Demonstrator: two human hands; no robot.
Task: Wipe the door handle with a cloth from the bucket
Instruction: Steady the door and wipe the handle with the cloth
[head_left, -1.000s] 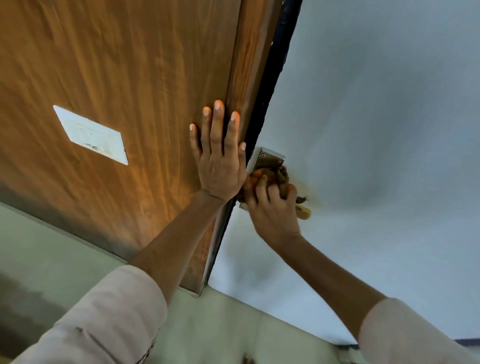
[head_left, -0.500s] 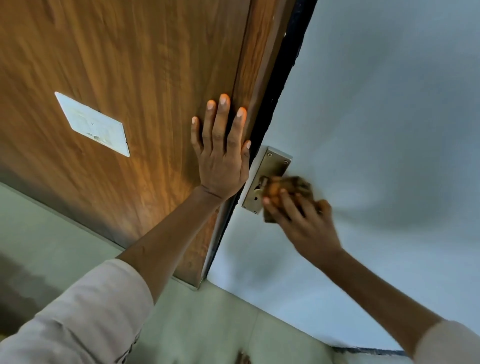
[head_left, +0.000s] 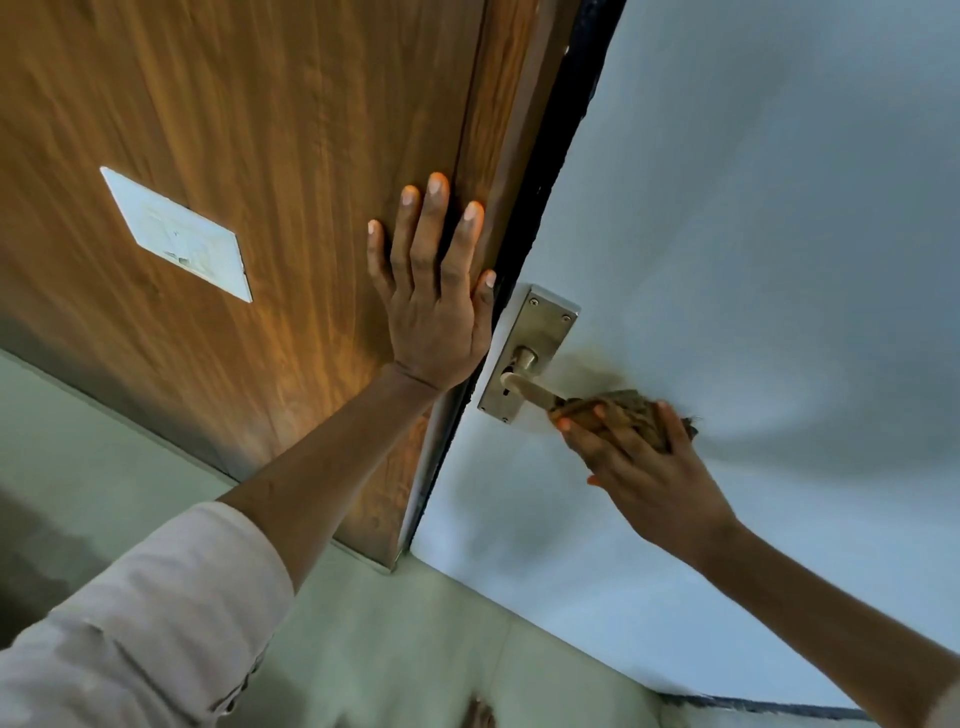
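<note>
A metal lever door handle (head_left: 530, 391) on a steel backplate (head_left: 540, 332) is fixed to a pale blue door (head_left: 753, 234). My right hand (head_left: 644, 467) grips a brown cloth (head_left: 623, 413) wrapped around the outer end of the lever, leaving the inner part and pivot bare. My left hand (head_left: 436, 291) rests flat, fingers spread, on the wooden panel (head_left: 260, 130) left of the door's edge. No bucket is in view.
A white rectangular plate (head_left: 176, 234) is set in the wooden panel at left. A black strip (head_left: 550, 171) runs between the wooden panel and the blue door. Pale floor tiles (head_left: 395, 649) lie below.
My right hand slid the cloth from the backplate outward along the lever to its end, uncovering the backplate and the pivot. My left hand stayed flat on the wood.
</note>
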